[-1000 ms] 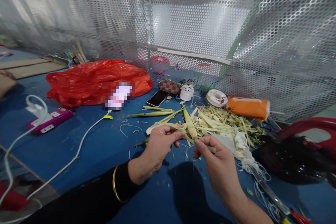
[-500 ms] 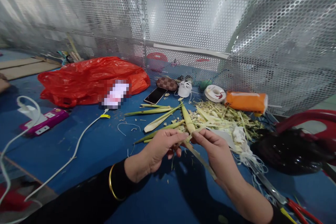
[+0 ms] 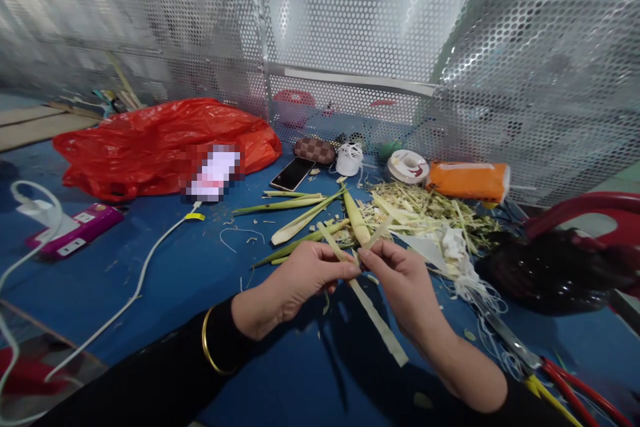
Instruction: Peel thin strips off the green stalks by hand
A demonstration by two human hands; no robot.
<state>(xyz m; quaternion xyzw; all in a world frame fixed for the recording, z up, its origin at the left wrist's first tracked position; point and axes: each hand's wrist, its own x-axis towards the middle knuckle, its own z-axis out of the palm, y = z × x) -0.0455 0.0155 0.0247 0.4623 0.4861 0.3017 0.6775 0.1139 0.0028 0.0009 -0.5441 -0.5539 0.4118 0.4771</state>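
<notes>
My left hand (image 3: pixel 299 280) and my right hand (image 3: pixel 407 283) meet over the front of the table, their fingers pinched close together. Between them they grip pale green leaf strips (image 3: pixel 379 325), which cross at the fingertips. One end hangs down past my right hand, and others stick up above the fingers. How the strips are joined at the crossing is hidden by my fingers. Just beyond lie cut green leaf pieces (image 3: pixel 305 216), and one pointed pale piece (image 3: pixel 354 213) stands out behind the fingertips.
Shredded leaf scraps (image 3: pixel 440 210) are heaped at the right, near white thread (image 3: pixel 465 280) and red-handled scissors (image 3: pixel 560 373). A dark shiny bag (image 3: pixel 545 273) lies beyond. Behind are tape (image 3: pixel 409 167), an orange packet (image 3: pixel 469 180), a phone (image 3: pixel 293 174) and a red bag (image 3: pixel 150 140).
My fingers have shifted on the strips. A strip end now rises above my left hand, and the lower end hangs freer beside my right wrist. The view has tilted slightly.
</notes>
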